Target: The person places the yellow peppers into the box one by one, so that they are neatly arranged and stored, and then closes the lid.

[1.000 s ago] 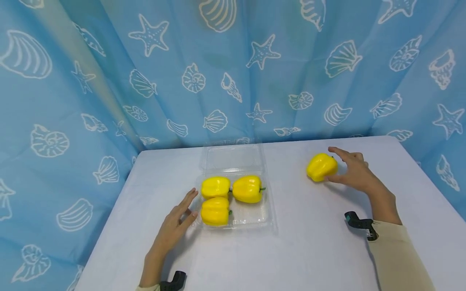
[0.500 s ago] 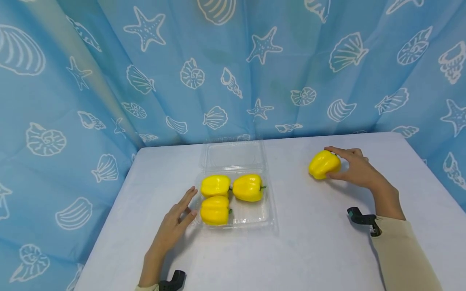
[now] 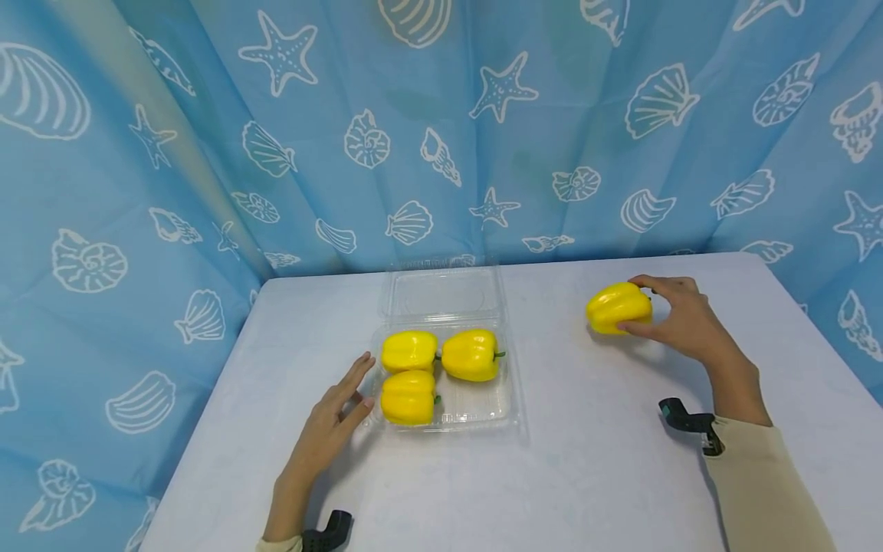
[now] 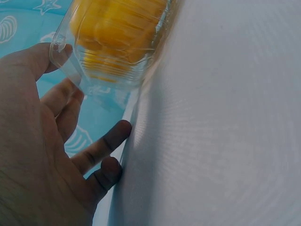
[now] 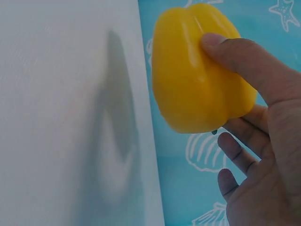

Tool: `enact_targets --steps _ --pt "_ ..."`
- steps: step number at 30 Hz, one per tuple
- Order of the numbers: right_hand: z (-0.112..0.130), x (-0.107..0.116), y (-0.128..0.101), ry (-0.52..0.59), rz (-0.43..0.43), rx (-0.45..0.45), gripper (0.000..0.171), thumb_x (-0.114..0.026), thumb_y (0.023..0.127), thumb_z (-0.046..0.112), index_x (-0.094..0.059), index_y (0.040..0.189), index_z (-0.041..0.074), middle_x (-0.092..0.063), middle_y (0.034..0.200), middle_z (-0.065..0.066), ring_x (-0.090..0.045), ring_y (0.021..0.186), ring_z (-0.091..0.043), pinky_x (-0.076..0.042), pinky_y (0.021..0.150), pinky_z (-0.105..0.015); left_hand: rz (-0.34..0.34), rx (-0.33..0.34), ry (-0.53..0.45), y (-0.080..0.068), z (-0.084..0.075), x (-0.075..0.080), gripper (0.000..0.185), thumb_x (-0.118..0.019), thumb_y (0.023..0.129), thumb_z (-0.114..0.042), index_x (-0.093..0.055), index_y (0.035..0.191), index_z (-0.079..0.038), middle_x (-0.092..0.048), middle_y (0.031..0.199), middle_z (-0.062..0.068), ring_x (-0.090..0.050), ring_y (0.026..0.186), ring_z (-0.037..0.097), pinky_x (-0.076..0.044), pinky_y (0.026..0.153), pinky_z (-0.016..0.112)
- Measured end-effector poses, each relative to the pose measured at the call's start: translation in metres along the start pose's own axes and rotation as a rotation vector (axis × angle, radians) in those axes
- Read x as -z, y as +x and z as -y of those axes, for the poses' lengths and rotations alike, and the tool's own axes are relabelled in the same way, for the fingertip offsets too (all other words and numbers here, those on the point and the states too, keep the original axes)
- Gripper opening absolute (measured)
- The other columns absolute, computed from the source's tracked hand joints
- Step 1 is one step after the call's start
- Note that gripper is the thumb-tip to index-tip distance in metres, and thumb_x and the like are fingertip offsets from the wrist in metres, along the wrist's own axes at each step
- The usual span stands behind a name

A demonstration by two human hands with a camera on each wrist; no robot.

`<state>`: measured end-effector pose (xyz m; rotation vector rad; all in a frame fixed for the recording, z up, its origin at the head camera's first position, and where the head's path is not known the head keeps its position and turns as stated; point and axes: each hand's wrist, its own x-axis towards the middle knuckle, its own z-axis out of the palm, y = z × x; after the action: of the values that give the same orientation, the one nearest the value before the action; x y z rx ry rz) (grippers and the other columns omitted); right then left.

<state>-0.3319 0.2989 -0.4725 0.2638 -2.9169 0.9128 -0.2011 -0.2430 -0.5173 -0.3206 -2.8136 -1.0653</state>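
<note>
Loose yellow pepper point(image 3: 618, 307): lay on its side, right of the clear tray point(image 3: 512, 399), well apart. Right hand point(image 3: 679, 320) gripped it, thumb and fingers. Left hand point(image 3: 331, 429), fingers straight, touched tray's left edge.

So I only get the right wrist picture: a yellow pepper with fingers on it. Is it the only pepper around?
Observer: No. The head view shows three more yellow peppers lying in a clear plastic tray.
Visitor: Is that tray closed?
Observer: It is open; its lid lies back toward the curtain.
Visitor: Where is the pepper I see, compared with the tray?
Observer: The pepper in the right hand is well off to the tray's right, apart from it.
Visitor: And the other hand?
Observer: The left hand rests with straight fingers against the tray's left edge.
</note>
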Motion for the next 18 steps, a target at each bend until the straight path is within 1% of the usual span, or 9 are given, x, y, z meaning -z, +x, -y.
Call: enact_targets --steps 3,6,10,16,18 --pt "0.005 0.001 -0.004 0.005 -0.033 0.001 0.085 -0.083 0.077 0.053 -0.050 0.144 0.011 -0.044 0.143 -0.024 -0.027 0.129 -0.048 -0.030 0.087 -0.077 0.002 0.002 -0.004 0.000 0.000 -0.001 0.058 -0.054 0.102 -0.042 -0.035 0.156 -0.036 -0.029 0.161 -0.016 -0.054 0.095 0.010 -0.045 0.069 0.032" --pt "0.012 0.000 -0.007 0.008 -0.049 0.002 0.084 -0.082 0.078 0.053 -0.050 0.143 0.012 -0.043 0.143 -0.024 -0.027 0.130 -0.047 -0.030 0.088 -0.076 0.004 -0.002 -0.009 0.000 0.001 -0.001 0.058 -0.054 0.102 -0.043 -0.035 0.156 -0.035 -0.029 0.161 -0.016 -0.054 0.095 0.010 -0.046 0.071 0.034" --pt "0.022 -0.003 -0.010 0.021 -0.058 0.010 0.082 -0.083 0.078 0.052 -0.051 0.143 0.013 -0.045 0.143 -0.021 -0.026 0.132 -0.046 -0.029 0.090 -0.076 0.000 -0.012 -0.018 -0.001 0.001 -0.001 0.058 -0.055 0.102 -0.041 -0.035 0.156 -0.034 -0.030 0.161 -0.013 -0.055 0.095 0.012 -0.046 0.072 0.035" --pt "0.038 -0.006 -0.014 0.038 -0.092 0.043 0.079 -0.085 0.078 0.046 -0.053 0.141 0.012 -0.050 0.140 -0.020 -0.026 0.132 -0.043 -0.023 0.096 -0.076 -0.004 -0.014 -0.008 -0.001 0.000 -0.001 0.059 -0.055 0.102 -0.042 -0.035 0.156 -0.035 -0.030 0.161 -0.012 -0.054 0.096 0.011 -0.046 0.072 0.035" --pt "0.041 -0.007 -0.016 0.037 -0.099 0.048 0.079 -0.085 0.077 0.045 -0.053 0.141 0.012 -0.051 0.139 -0.020 -0.027 0.131 -0.043 -0.024 0.095 -0.075 -0.004 -0.015 0.000 0.000 0.000 -0.001 0.059 -0.054 0.102 -0.042 -0.035 0.156 -0.034 -0.030 0.161 -0.012 -0.055 0.096 0.012 -0.046 0.072 0.035"
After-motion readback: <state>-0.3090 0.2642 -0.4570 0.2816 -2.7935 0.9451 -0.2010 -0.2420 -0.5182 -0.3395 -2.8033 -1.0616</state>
